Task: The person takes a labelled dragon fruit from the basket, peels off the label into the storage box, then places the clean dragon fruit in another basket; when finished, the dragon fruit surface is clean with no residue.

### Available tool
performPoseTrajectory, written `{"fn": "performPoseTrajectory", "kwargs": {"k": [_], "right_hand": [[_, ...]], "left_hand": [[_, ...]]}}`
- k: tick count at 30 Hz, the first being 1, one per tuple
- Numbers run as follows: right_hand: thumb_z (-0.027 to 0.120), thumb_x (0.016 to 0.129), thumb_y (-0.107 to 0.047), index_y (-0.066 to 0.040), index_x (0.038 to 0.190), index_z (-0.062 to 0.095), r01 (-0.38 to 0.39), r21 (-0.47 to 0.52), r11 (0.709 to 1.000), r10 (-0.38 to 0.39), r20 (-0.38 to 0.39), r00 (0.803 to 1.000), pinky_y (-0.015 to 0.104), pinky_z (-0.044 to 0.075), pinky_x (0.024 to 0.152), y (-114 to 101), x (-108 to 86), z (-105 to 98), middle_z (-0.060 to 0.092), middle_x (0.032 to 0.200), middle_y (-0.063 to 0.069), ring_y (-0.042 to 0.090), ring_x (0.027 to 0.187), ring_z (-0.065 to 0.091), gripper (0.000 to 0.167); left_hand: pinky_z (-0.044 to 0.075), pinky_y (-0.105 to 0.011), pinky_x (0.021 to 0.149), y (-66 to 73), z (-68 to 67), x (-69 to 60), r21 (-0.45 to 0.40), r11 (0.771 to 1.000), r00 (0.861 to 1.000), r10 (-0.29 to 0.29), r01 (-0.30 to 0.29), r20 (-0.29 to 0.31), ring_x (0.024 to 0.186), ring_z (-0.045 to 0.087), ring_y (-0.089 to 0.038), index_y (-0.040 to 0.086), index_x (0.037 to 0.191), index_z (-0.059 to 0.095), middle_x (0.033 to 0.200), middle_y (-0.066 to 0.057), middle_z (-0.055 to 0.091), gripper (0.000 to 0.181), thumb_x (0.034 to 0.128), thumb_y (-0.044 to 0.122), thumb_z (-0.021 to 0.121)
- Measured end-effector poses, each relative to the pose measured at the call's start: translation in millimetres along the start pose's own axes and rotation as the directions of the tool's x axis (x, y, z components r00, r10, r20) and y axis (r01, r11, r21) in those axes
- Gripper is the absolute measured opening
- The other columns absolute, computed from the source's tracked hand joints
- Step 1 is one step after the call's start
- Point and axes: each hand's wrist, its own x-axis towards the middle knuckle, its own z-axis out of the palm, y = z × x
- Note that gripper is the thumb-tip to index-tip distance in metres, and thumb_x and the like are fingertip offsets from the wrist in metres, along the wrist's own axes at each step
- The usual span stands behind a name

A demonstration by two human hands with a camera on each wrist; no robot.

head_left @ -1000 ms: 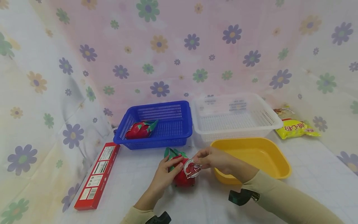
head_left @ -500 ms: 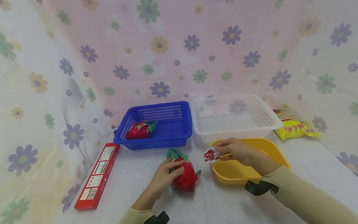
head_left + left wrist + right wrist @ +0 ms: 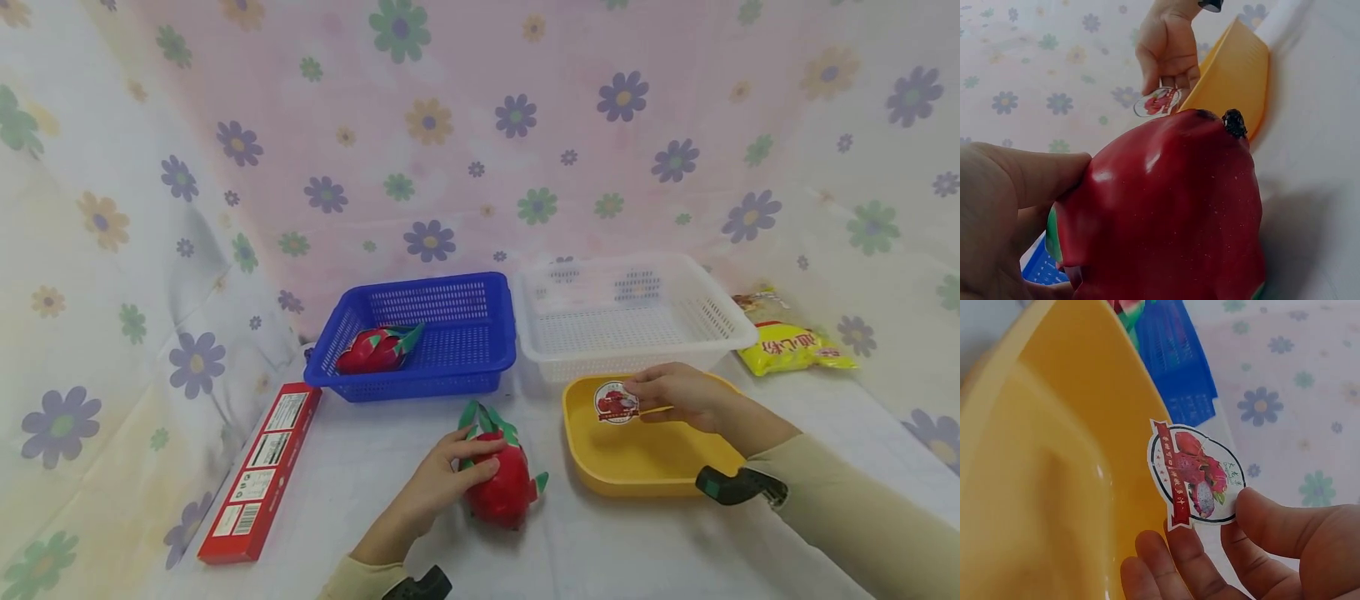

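Observation:
The left hand [image 3: 438,483] grips the upper left side of a red dragon fruit [image 3: 501,487] with green leaves, lying on the white cloth; in the left wrist view the fruit [image 3: 1166,212] fills the middle, with the thumb along its side. Over the yellow basin [image 3: 637,458], the right hand [image 3: 686,400] pinches the edge of a round sticker [image 3: 617,402] between thumb and fingers. In the right wrist view the sticker [image 3: 1194,475] shows dragon fruit pictures and a red band, held by the right hand [image 3: 1254,556].
A blue basket [image 3: 427,386] with another dragon fruit [image 3: 372,350] stands behind, beside a white basket [image 3: 637,350]. A long red box [image 3: 258,475] lies at the left. Yellow [image 3: 791,346] and clear packets lie at the far right. Floral cloth rises behind.
The right hand has carried the sticker from the dragon fruit rightward to over the yellow basin. The left hand keeps its grip on the fruit, which has shifted slightly right and nearer.

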Motion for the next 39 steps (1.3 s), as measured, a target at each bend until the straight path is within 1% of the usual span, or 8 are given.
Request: {"fn": "performPoseTrajectory", "kwargs": {"k": [4,8,13,15,20,27,33,39], "right_hand": [[0.056,0.100,-0.029,0.005,0.129,0.054,-0.048,-0.002,0.999,0.048,-0.006,0.999,0.039,0.056,0.094,7,1.9,-8,0.071,0.099,-0.003,0.015,0.095,0.065,0.045],[0.057,0.099,-0.027,0.002,0.122,0.059,-0.100,-0.021,0.995,0.100,-0.008,0.995,0.038,0.056,0.090,14,3.4,-14,0.070,0.097,-0.003,0.018,0.094,0.063,0.038],[0.058,0.099,-0.025,0.001,0.119,0.061,-0.131,-0.046,0.990,0.131,0.007,0.991,0.038,0.055,0.089,20,4.1,-19,0.068,0.098,-0.002,0.019,0.095,0.062,0.033],[0.057,0.099,-0.024,0.002,0.120,0.061,-0.130,-0.058,0.990,0.131,0.013,0.991,0.037,0.054,0.088,22,4.4,-20,0.068,0.099,-0.001,0.019,0.096,0.062,0.033],[0.059,0.098,-0.024,0.002,0.122,0.061,-0.124,-0.089,0.988,0.125,0.007,0.992,0.035,0.053,0.085,25,6.1,-17,0.069,0.097,-0.001,0.020,0.094,0.062,0.036],[0.058,0.098,-0.025,0.005,0.122,0.059,-0.101,-0.172,0.980,0.102,-0.003,0.995,0.034,0.053,0.078,27,5.5,-13,0.066,0.089,0.002,0.020,0.088,0.061,0.038],[0.058,0.098,-0.025,0.007,0.124,0.058,-0.083,-0.220,0.972,0.085,0.001,0.996,0.033,0.052,0.077,23,5.4,-7,0.065,0.091,0.003,0.020,0.088,0.059,0.041],[0.061,0.097,-0.026,0.004,0.125,0.060,-0.077,-0.234,0.969,0.082,0.011,0.997,0.032,0.052,0.078,20,9.2,2,0.065,0.090,0.004,0.021,0.088,0.059,0.042]], "left_hand": [[0.044,-0.064,0.104,1.7,-0.4,-0.8,0.016,1.000,1.000,-0.018,0.017,0.015,0.144,0.022,-0.052,0.026,0.125,0.069,0.158,-0.019,0.030,0.038,0.0886,0.037,0.072],[0.045,-0.065,0.103,2.5,-0.5,-1.8,0.022,0.999,0.999,-0.025,0.024,0.029,0.144,0.022,-0.051,0.029,0.124,0.069,0.158,-0.019,0.030,0.038,0.0880,0.039,0.072],[0.040,-0.068,0.105,1.4,-1.0,-1.9,0.008,1.000,0.998,0.013,-0.013,0.056,0.146,0.021,-0.050,0.027,0.124,0.070,0.158,-0.020,0.030,0.037,0.0895,0.038,0.070],[0.039,-0.068,0.105,1.0,-1.4,-1.4,0.003,1.000,0.998,0.025,-0.026,0.064,0.146,0.020,-0.050,0.026,0.125,0.069,0.158,-0.020,0.030,0.036,0.0900,0.037,0.070],[0.041,-0.067,0.105,1.2,-1.9,-0.9,-0.002,1.000,0.998,0.026,-0.026,0.062,0.146,0.020,-0.051,0.027,0.125,0.069,0.158,-0.019,0.029,0.037,0.0901,0.038,0.070],[0.034,-0.070,0.108,1.9,-0.6,-1.2,-0.011,1.000,0.998,0.026,-0.025,0.060,0.147,0.018,-0.050,0.026,0.125,0.070,0.159,-0.019,0.028,0.036,0.0902,0.037,0.070],[0.038,-0.068,0.106,3.2,-0.7,-1.7,-0.005,1.000,0.998,0.011,-0.010,0.055,0.147,0.018,-0.050,0.027,0.125,0.069,0.159,-0.018,0.028,0.037,0.0902,0.039,0.069],[0.039,-0.068,0.106,2.8,-0.5,-2.3,-0.004,1.000,0.999,-0.002,0.002,0.052,0.146,0.018,-0.051,0.028,0.125,0.069,0.160,-0.018,0.027,0.037,0.0901,0.039,0.069]]}}
